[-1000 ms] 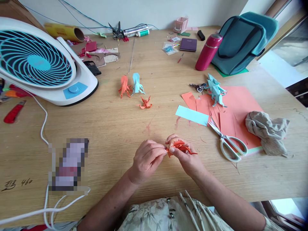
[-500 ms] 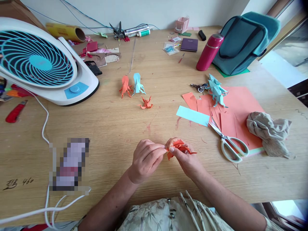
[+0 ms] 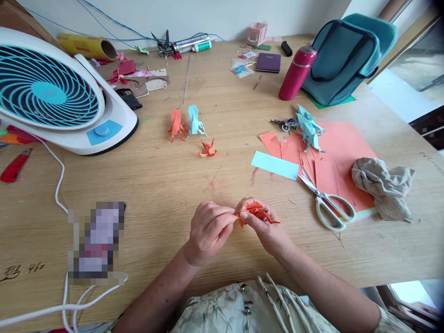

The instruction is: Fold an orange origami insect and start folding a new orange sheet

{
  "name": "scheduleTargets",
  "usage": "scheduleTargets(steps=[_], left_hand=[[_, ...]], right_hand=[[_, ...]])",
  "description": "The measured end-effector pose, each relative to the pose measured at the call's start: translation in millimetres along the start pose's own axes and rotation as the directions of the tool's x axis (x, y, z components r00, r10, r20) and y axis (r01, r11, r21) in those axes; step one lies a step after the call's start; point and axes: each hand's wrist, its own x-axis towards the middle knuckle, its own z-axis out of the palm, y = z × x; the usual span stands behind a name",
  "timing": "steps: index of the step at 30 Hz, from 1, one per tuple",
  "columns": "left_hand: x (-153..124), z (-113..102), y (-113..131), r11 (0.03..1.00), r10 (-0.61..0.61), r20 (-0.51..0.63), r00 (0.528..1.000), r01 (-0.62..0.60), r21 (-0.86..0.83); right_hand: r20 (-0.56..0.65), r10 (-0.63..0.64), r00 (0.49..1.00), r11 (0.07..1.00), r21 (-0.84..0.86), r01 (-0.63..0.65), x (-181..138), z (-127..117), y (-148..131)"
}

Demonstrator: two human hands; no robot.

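We see the orange folded paper figure (image 3: 257, 212) held just above the worktop (image 3: 156, 180), near its front edge. Our left hand (image 3: 208, 229) pinches its left tip while our right hand (image 3: 265, 226) grasps its body; scissors (image 3: 326, 203) lie to the right.

Orange paper fold, held mid-air

A small orange origami piece (image 3: 257, 212) — creased into several pointed flaps, one tip jutting right — is pinched between the left hand (image 3: 208, 229) and right hand (image 3: 265, 229), just above the tabletop's (image 3: 156, 185) near edge
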Motion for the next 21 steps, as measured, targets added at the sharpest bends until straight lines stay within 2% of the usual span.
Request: scheduleTargets(steps=[21], left_hand=[[3.8, 0.8, 1.6, 0.996, -0.065, 0.023, 0.998, 0.067, -0.063]], right_hand=[[0.013, 0.01, 1.0, 0.999, 0.035, -0.01, 1.5, -0.3, 2.1]])
